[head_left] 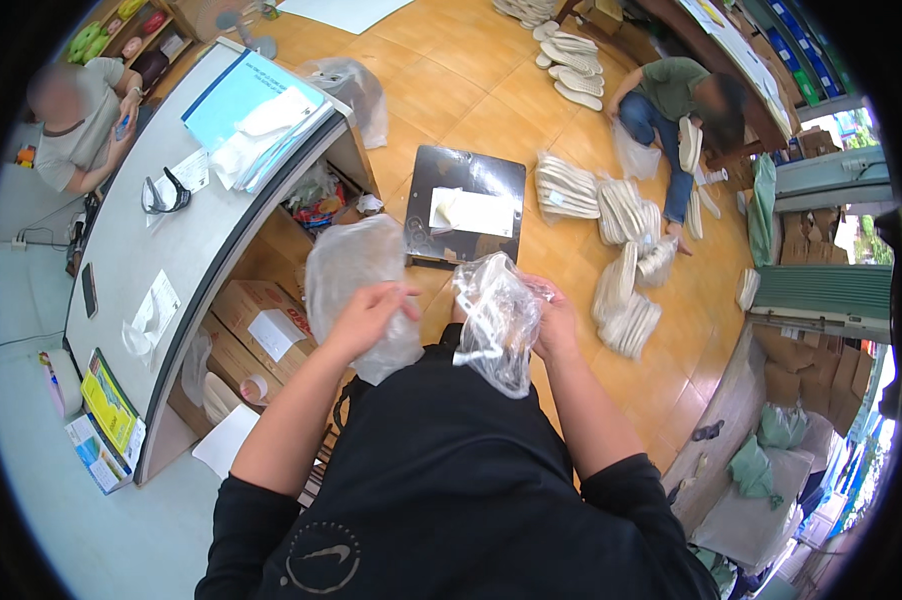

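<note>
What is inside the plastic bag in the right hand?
The clear plastic bag in the right hand looks crumpled, with nothing distinct showing through. The fingers and folds cover part of it, so small contents cannot be ruled out.

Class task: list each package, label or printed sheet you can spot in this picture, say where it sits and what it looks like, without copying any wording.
Brown cardboard box with white label: under the counter.
Yellow and blue flat printed carton: counter's near end.
Pale blue and white paper stack: counter's far end.
Clear crumpled plastic bag: in the right hand.
Second clear plastic bag: in the left hand.
</note>
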{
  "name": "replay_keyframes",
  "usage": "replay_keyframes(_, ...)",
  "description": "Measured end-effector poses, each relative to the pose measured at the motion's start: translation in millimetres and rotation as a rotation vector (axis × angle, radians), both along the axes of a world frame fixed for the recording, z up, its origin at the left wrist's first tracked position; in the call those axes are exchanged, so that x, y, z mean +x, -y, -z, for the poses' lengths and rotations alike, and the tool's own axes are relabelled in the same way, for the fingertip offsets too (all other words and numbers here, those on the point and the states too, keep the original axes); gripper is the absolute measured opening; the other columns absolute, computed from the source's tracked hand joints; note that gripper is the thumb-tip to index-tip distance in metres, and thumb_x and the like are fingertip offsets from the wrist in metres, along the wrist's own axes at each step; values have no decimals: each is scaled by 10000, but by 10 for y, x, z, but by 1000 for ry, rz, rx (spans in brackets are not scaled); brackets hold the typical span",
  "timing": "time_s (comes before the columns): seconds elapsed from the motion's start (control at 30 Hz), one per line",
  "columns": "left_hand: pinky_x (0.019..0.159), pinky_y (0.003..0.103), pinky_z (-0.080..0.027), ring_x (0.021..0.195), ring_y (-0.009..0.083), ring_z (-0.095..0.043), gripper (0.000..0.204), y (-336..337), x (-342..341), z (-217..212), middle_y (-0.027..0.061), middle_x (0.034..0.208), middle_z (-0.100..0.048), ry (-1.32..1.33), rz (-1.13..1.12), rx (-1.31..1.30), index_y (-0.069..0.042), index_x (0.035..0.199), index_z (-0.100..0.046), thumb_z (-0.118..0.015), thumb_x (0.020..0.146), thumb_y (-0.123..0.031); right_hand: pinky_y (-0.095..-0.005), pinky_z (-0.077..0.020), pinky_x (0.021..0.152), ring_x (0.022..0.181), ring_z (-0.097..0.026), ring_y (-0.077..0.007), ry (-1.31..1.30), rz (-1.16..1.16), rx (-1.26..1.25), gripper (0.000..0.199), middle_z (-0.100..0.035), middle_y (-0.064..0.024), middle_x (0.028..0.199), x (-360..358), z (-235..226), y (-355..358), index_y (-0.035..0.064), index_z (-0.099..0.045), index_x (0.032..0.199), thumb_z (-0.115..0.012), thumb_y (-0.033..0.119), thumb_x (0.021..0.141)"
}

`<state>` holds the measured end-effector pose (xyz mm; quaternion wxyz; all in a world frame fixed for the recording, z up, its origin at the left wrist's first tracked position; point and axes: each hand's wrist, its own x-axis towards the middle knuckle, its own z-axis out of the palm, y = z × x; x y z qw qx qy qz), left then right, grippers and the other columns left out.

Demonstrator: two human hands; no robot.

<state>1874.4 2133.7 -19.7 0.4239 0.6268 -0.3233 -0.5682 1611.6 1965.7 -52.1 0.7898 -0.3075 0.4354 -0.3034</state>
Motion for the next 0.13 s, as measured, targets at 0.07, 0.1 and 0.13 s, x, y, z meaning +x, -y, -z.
replay_keyframes(0.07, 972, 312, -385, 1045, 165, -563, 418, 175, -141, -187, 102, 1069, -665, -14, 5, -4, -36, 1294, -545, -463, 998, -319, -348, -567, 824, 940, -666, -235, 25, -59, -46, 229, -650, -159, 1099, 161, -173, 6, -40, -598, 1108, -609, -34, 879)
replay_keyframes(0.1, 1004, 322, -363, 1091, 172, -549, 454, 253, -199, -294, 117, 1124, -658, -31, 13, -38, -39, 1338, -513, -455, 1001, -337, -349, -565, 833, 959, -662, -239, 20, -74, -79, 246, -634, -174, 1151, 247, -248, 7, -34, -592, 1127, -612, -26, 882)
replay_keyframes(0.13, 998, 264, -373, 1096, 132, -556, 489, 325, -247, -406, 127, 1176, -642, -80, 73, -197, -66, 1387, -462, -493, 991, -351, -350, -562, 842, 978, -658, -243, 16, -89, -112, 263, -618, -188, 1202, 326, -320, 5, -29, -586, 1146, -615, -17, 885)
